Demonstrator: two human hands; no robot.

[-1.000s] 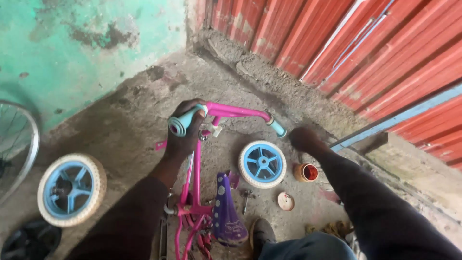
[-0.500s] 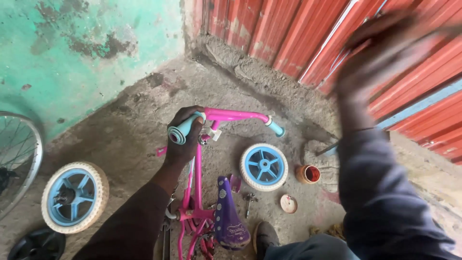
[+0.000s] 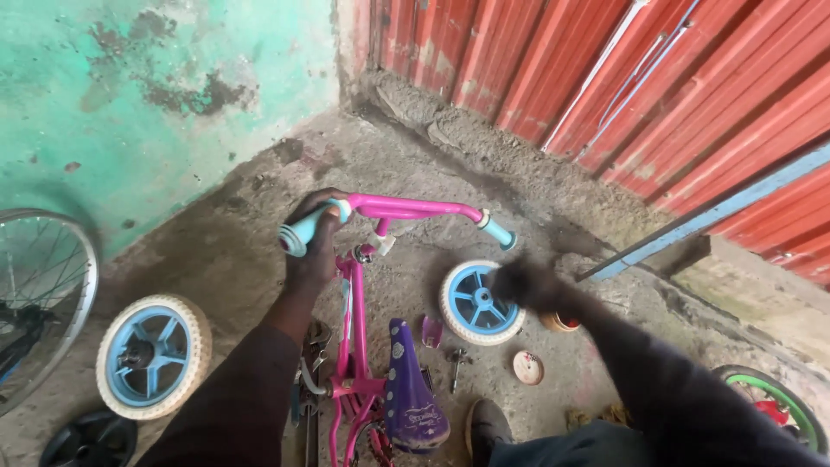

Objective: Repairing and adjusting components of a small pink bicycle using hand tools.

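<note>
Purple seat point(image 3: 411, 380) and pink frame point(image 3: 353, 346) are standing nearest, the left hand point(image 3: 313, 246) is clamping the handlebar's blue sleeve point(image 3: 307, 232), and the blurred right hand point(image 3: 523, 285), its grip unreadable, is dropping from the red wall point(image 3: 605, 78) toward the small wheel point(image 3: 477, 303).

Two arms of one person reach into view from below. Both wear long sleeves of dark cloth, close to black or very deep brown, plain and without pattern, running down to the wrists. The left hand point(image 3: 313, 251) is bare, with no glove, ring or watch showing. The right hand point(image 3: 527, 285) is bare too, but blurred, so its finer detail cannot be made out. Low in the view sits a fold of dark blue-grey trouser cloth, and just beside it the rounded toe of a dark shoe point(image 3: 489, 425).
</note>
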